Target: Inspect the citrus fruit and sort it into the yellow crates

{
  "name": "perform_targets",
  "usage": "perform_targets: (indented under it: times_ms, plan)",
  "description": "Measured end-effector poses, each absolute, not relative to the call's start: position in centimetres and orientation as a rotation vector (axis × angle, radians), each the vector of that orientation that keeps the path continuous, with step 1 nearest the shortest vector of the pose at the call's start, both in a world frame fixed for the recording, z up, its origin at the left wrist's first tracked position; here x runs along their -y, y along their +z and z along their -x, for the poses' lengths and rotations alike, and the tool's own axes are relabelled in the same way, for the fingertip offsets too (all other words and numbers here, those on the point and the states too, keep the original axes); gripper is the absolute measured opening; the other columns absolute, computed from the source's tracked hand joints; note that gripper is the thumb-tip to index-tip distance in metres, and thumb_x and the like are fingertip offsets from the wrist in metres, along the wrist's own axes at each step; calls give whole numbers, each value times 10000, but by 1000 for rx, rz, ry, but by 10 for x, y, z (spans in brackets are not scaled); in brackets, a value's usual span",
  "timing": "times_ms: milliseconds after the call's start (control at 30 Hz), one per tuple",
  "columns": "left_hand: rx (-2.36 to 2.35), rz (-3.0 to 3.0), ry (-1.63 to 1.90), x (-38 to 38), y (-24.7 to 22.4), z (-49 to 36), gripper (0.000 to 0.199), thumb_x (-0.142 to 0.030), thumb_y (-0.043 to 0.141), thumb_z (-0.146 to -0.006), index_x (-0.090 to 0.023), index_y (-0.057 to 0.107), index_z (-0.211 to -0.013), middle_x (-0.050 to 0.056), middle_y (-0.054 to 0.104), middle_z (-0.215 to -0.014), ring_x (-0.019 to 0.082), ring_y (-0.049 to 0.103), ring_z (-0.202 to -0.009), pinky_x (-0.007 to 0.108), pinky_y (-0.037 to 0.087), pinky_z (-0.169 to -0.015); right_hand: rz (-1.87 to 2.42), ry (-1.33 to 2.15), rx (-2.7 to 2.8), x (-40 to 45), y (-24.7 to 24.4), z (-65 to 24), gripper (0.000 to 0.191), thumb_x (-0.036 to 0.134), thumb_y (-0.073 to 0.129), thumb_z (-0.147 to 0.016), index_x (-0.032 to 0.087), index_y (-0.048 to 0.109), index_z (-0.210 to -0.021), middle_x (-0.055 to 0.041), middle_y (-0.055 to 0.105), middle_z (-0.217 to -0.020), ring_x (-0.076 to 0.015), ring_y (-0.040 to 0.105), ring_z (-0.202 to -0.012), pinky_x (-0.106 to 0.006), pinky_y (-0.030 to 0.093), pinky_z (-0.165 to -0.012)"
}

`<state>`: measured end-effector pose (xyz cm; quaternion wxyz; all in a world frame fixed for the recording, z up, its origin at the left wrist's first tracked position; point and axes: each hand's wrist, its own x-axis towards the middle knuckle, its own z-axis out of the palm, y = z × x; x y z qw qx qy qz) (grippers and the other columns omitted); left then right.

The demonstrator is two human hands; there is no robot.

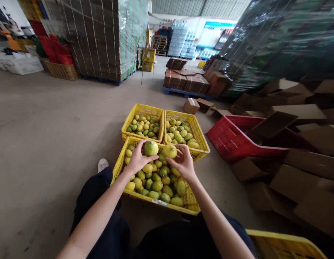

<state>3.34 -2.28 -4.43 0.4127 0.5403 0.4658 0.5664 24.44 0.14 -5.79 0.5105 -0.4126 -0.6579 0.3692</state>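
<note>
Between the fingers and thumb of my left hand [139,158] is a greenish lemon [151,148]. My right hand [185,162] grips a yellower lemon [169,151] at about the same height. Both fruits are held up side by side, a small gap apart, over the near yellow crate [118,169]. Green and yellow lemons [157,185] fill much of that crate. Behind it stand two more yellow crates, the left one [142,108] and the right one [200,138], each with lemons inside.
A red crate [223,140] and a heap of cardboard boxes [296,183] lie to the right. Part of another yellow crate [282,239] shows at bottom right. Farther back are a blue pallet [180,92] with flat cartons and tall wrapped stacks [102,39].
</note>
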Motion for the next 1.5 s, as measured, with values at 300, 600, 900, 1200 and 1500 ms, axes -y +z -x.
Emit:
perform_targets:
  times_ms: [300,600,900,1200,1500]
  plan:
    - [-1149,-1645,1339,32,-52,-47,607,-309,841,-674,-202,532,-1186,108,639,-1232,248,618,-1131,384,488,-985,1043,622,1606,17,-66,-245,465,404,790,-714,255,556,-1087,-71,664,-1112,-252,669,-1027,-440,607,-851]
    - [-1134,-1466,1241,35,-46,-46,656,-420,869,-589,-204,575,-1133,83,674,-1156,253,642,-1074,356,533,-902,1061,806,1541,29,-46,-248,525,374,834,-658,272,572,-1102,-45,656,-1104,-241,670,-1012,-394,604,-840]
    - [-1036,-646,756,34,-58,-53,803,-819,407,-792,-106,679,-1044,100,696,-635,141,591,-416,206,383,-364,1220,1834,1101,25,-48,-240,491,706,591,-777,217,635,-795,-27,668,-552,-184,625,-425,-286,521,-384]
    - [-1123,-544,651,26,-65,-49,770,-754,323,-874,-117,693,-1099,74,671,-538,116,482,-297,197,265,-302,1345,1952,1081,21,-53,-235,609,773,488,-805,213,614,-600,-42,636,-478,-161,601,-381,-255,485,-344]
    - [-1175,-616,645,29,-61,-50,728,-652,231,-947,-108,686,-1111,81,692,-615,111,480,-338,206,305,-339,1333,1870,1067,21,-53,-234,487,705,598,-781,222,628,-725,-33,654,-511,-201,627,-410,-308,522,-376]
